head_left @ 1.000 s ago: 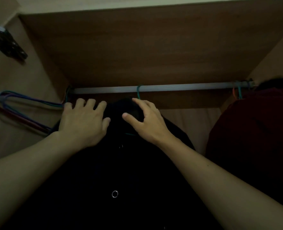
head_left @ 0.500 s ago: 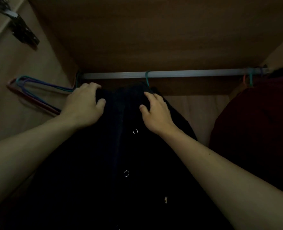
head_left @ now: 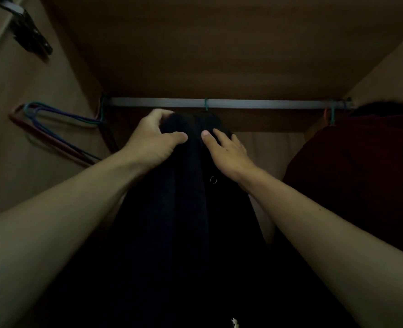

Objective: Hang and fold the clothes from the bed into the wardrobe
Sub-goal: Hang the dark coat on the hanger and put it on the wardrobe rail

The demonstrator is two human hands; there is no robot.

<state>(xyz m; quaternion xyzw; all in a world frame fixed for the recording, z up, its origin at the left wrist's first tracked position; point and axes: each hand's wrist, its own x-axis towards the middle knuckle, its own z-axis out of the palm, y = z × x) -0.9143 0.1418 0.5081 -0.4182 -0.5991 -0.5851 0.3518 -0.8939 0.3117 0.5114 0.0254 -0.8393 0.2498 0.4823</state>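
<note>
Inside a dim wardrobe (head_left: 219, 43), a metal hinge (head_left: 30, 36) sits high on the left wall, and a bunch of empty wire hangers (head_left: 53, 129) hangs at the rail's left end. The rail (head_left: 254, 103) runs across the far side, under the top panel. A black garment (head_left: 184, 209) hangs from it at the centre on a green hanger (head_left: 206, 106) and fills the near middle, a metal snap (head_left: 213, 179) showing on its front. At far right hangs a dark red garment (head_left: 361, 174), apart from the black one. The person's left hand (head_left: 155, 140) grips the black garment's top, fingers curled over it and thumb pressed to the front. The right hand (head_left: 228, 152) lies on the cloth just beside it, fingers spread and nearly straight.
</note>
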